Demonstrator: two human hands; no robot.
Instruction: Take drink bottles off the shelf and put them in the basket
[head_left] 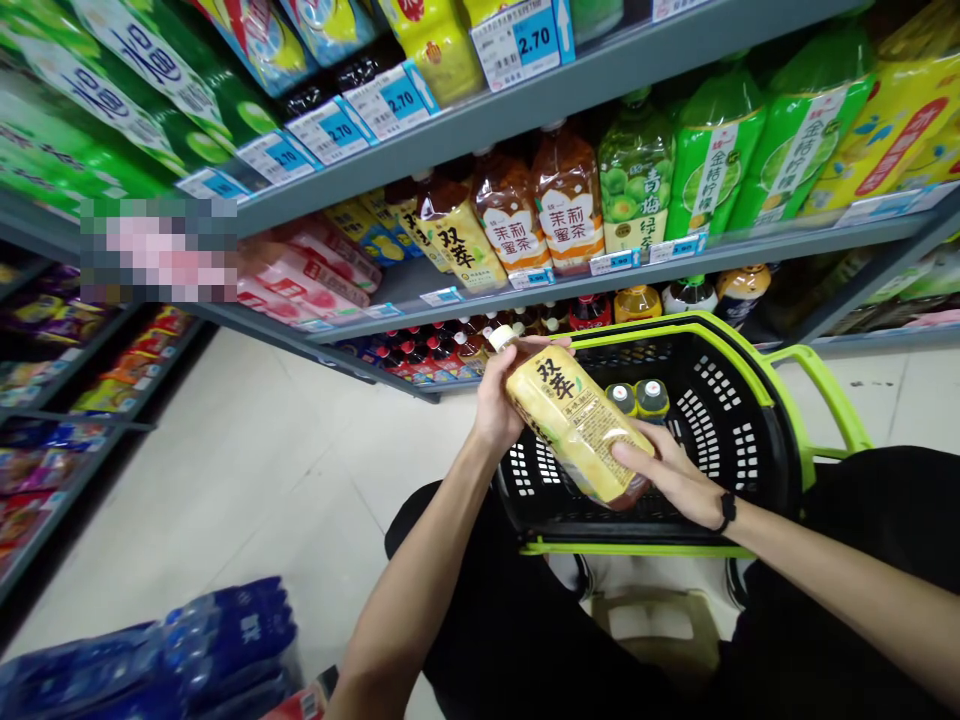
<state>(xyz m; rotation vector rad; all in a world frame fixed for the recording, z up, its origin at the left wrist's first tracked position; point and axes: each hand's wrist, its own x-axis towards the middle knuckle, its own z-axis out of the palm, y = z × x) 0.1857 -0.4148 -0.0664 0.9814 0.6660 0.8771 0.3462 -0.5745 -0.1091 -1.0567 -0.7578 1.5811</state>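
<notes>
**Yellow-labelled bottle held at both ends over a black basket**

The bottle lies aslant between the hands, its white cap toward 10 o'clock and its base toward 4 o'clock, with printed label facing up. The left hand is at the bottle's 10 o'clock end, curled round it just below the cap, fingertips showing past the far edge. The right hand is at the 4 o'clock end, clasping the lower part with its thumb laid on the label; its other fingers are mostly hidden. A black wristband circles that wrist.

Beneath, the basket spreads toward 3 o'clock, with a lime-green handle at its far side. Inside it, between 2 and 3 o'clock from the bottle, two white-capped bottles stand side by side.

Farther out, a shelf bottle with similar yellow labelling stands at 11 o'clock. Brown tea bottles stand at 12, and green bottles at 1 o'clock. Pink packs lie at 10 o'clock. Blue wrapped packs are on the floor at 8 o'clock, and a stool shows at 5 o'clock.
</notes>
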